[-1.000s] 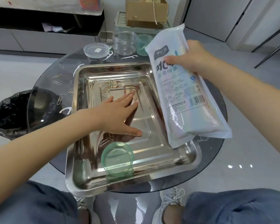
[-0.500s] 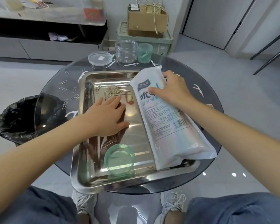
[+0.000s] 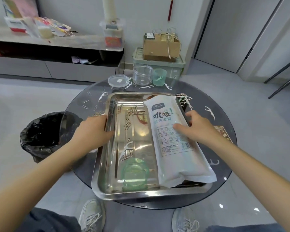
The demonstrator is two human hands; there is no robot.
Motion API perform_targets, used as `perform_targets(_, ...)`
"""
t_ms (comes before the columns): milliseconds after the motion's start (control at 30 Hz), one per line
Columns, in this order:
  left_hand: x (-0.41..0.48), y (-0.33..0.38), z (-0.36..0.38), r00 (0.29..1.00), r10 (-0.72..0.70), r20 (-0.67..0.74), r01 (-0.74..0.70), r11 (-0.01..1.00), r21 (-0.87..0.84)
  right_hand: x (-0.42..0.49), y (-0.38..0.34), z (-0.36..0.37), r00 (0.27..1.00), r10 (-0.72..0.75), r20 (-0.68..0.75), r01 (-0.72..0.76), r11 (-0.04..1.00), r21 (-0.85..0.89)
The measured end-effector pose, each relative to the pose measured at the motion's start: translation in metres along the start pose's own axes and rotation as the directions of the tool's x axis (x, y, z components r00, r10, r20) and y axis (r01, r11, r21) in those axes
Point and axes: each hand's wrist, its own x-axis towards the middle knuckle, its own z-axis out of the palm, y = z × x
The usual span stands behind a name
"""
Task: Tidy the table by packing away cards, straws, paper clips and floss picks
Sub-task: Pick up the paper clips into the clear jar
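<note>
Green lid [image 3: 135,171] is lying nearest in the steel tray [image 3: 141,195]. My left hand [image 3: 94,129] is clamping its left rim, likely steadying it; my right hand [image 3: 197,129] is pinching the straw pack [image 3: 176,151] inside. Beyond, floss picks [image 3: 146,87] are lying loose.

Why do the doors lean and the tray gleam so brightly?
Head view: the wide-angle lens tilts the doors and stretches the glass table toward the edges; the steel tray mirrors room light as glare; bright spots glint on the floor.
</note>
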Motion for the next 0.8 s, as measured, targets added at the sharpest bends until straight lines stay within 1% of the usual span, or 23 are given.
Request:
perform_targets(67, 0.001, 0.0, 0.0, 1.0, -0.008, 0.01, 0.009, 0.996, -0.093, -0.006, 0.0, -0.003, 0.999, 0.005, 0.054, -0.006, 1.0, 0.012)
perform_targets(167, 0.004, -0.002, -0.001, 1.0, -0.028, 0.003, 0.028, 0.984, -0.174, -0.007, 0.001, -0.007, 1.0, -0.01, 0.014, 0.009, 0.998, 0.069)
perform_targets(233, 0.009, -0.002, 0.0, 0.999, -0.035, -0.005, 0.034, 0.979, -0.201, -0.003, 0.0, -0.01, 1.0, -0.023, 0.002, 0.023, 0.998, 0.06)
perform_targets(300, 0.016, 0.001, 0.001, 0.999, -0.041, -0.005, 0.039, 0.976, -0.214, 0.004, 0.001, -0.013, 1.0, -0.015, 0.009, 0.014, 0.998, 0.066)
perform_targets(400, 0.025, 0.005, 0.003, 0.999, -0.035, -0.028, 0.028, 0.973, -0.23, 0.013, 0.004, -0.016, 1.0, 0.008, 0.017, -0.01, 0.993, 0.121)
perform_targets(567, 0.034, 0.009, 0.001, 1.0, -0.018, -0.02, 0.014, 0.978, -0.208, 0.026, 0.01, -0.015, 0.999, 0.009, 0.048, -0.015, 0.993, 0.121)
perform_targets(633, 0.033, 0.007, -0.002, 1.0, -0.011, -0.025, 0.006, 0.979, -0.201, 0.027, 0.008, -0.019, 0.998, 0.011, 0.062, -0.016, 0.997, 0.072)
perform_targets(733, 0.035, 0.0, -0.008, 0.998, 0.002, -0.065, -0.012, 0.986, -0.164, 0.031, -0.005, -0.029, 0.999, -0.047, -0.027, 0.042, 0.988, -0.149)
perform_targets(800, 0.037, -0.003, -0.015, 0.996, -0.017, -0.083, 0.004, 0.988, -0.155, 0.035, -0.021, -0.033, 0.991, -0.108, -0.073, 0.097, 0.985, -0.142)
